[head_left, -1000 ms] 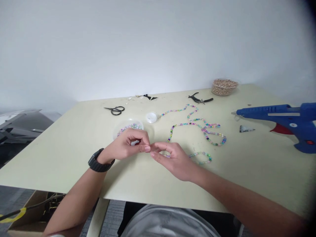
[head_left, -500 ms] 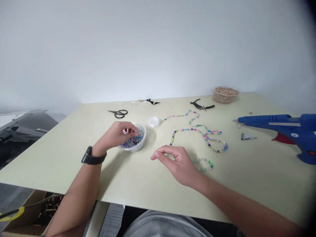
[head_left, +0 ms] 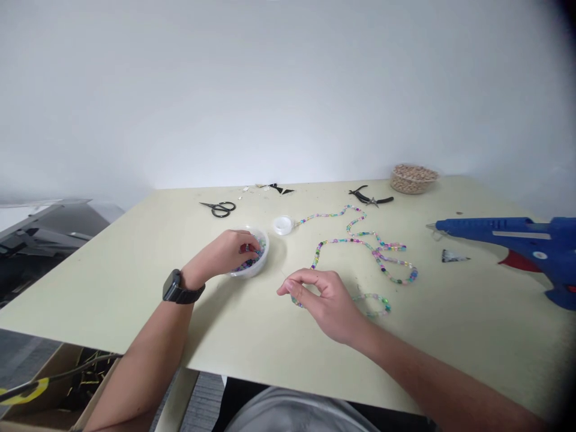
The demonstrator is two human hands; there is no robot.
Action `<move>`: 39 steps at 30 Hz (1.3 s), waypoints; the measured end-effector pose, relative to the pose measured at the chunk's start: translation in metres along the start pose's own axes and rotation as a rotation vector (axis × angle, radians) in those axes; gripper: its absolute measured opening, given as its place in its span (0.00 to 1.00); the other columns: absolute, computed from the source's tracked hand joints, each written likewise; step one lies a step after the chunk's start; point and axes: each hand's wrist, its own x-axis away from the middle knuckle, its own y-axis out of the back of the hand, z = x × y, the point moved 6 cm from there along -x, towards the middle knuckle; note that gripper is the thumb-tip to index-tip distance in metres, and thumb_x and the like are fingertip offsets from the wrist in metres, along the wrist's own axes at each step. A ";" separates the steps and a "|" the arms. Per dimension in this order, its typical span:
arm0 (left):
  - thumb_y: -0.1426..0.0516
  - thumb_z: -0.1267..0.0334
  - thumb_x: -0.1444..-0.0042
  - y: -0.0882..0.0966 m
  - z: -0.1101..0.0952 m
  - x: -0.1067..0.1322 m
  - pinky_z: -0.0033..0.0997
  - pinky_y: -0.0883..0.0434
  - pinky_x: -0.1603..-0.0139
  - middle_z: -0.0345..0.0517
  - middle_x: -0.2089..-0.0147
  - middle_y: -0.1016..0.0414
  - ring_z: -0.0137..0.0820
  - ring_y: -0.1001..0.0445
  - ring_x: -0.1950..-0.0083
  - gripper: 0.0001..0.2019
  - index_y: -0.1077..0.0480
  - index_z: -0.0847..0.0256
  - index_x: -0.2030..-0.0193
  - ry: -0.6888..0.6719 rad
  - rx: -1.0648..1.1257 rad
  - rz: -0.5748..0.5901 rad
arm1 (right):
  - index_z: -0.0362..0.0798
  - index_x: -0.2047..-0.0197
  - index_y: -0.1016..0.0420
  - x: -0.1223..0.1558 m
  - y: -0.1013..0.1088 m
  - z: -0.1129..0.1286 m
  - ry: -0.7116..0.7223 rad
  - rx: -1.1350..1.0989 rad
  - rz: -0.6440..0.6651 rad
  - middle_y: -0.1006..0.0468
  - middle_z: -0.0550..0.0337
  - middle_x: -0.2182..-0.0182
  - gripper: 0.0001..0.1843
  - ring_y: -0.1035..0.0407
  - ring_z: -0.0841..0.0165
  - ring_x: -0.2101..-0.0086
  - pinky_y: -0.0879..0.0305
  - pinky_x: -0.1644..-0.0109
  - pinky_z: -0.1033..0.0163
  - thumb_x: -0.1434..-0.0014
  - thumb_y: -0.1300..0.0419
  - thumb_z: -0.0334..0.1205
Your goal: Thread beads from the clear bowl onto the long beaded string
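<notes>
My left hand (head_left: pixel 227 252), with a black watch on the wrist, reaches into a small clear bowl (head_left: pixel 261 263) of mixed coloured beads, fingers curled down among them. My right hand (head_left: pixel 321 300) hovers just above the table to the right of the bowl, thumb and forefinger pinched on the end of a thin thread strung with coloured beads (head_left: pixel 375 306). A long strand of coloured beads (head_left: pixel 360 240) winds across the table behind it, up to a small white thread spool (head_left: pixel 282 225).
Black scissors (head_left: pixel 219 208) lie at the back left, black pliers (head_left: pixel 371 197) at the back, with a bowl of tan beads (head_left: pixel 413 178) beside them. A blue glue gun (head_left: pixel 517 240) lies at the right. The pale table (head_left: pixel 450 324) has a cardboard box (head_left: pixel 49 384) under its left edge.
My left hand left the right hand, moved left to the bead bowl and dipped its fingers in. My right hand stayed pinched on the thread. The view tilted slightly up.
</notes>
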 end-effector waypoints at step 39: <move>0.32 0.62 0.44 -0.013 -0.037 0.008 0.27 0.27 0.62 0.49 0.65 0.18 0.29 0.22 0.65 0.07 0.21 0.64 0.63 -0.125 0.978 0.063 | 0.47 0.64 0.17 0.001 0.000 0.009 0.074 -0.015 0.024 0.18 0.58 0.68 0.16 0.27 0.67 0.66 0.35 0.60 0.62 0.31 0.42 0.44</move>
